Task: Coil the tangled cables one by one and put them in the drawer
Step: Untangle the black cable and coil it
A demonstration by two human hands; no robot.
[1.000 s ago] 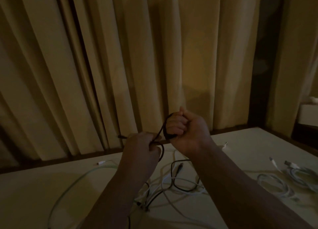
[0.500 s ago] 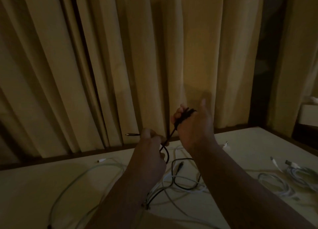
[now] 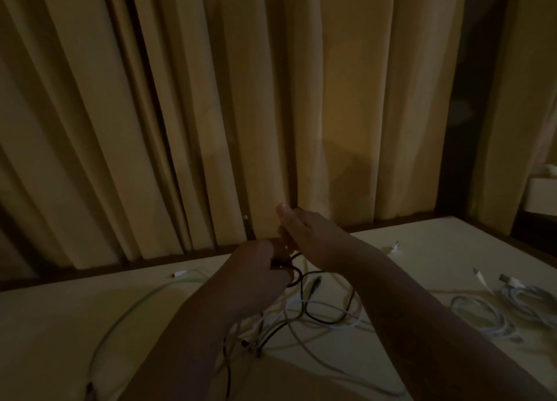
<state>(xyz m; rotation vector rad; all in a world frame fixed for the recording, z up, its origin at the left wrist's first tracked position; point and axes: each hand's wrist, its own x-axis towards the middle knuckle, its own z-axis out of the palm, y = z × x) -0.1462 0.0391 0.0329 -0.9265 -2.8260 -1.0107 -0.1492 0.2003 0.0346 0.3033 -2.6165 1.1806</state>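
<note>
Both hands meet above the table's far edge in dim light. My left hand (image 3: 256, 268) grips a thin black cable (image 3: 297, 277), whose plug end sticks up behind the fingers. My right hand (image 3: 307, 238) is close against it, fingers curled round the same black cable, thumb pointing up. Small loops of the cable hang between and below the hands. Its loose length runs down into a tangle of black and white cables (image 3: 304, 313) on the pale table (image 3: 60, 325). No drawer is in view.
A pale green cable (image 3: 120, 319) curves across the table's left side. Two coiled white cables (image 3: 488, 316) lie at the right. A small white plug (image 3: 394, 247) rests near the far edge. Beige curtains (image 3: 211, 99) hang behind the table. A white box (image 3: 542, 195) stands far right.
My right hand has come down from its raised position to meet the left hand. The plug end by the left hand now points up instead of left. The camera tilted slightly.
</note>
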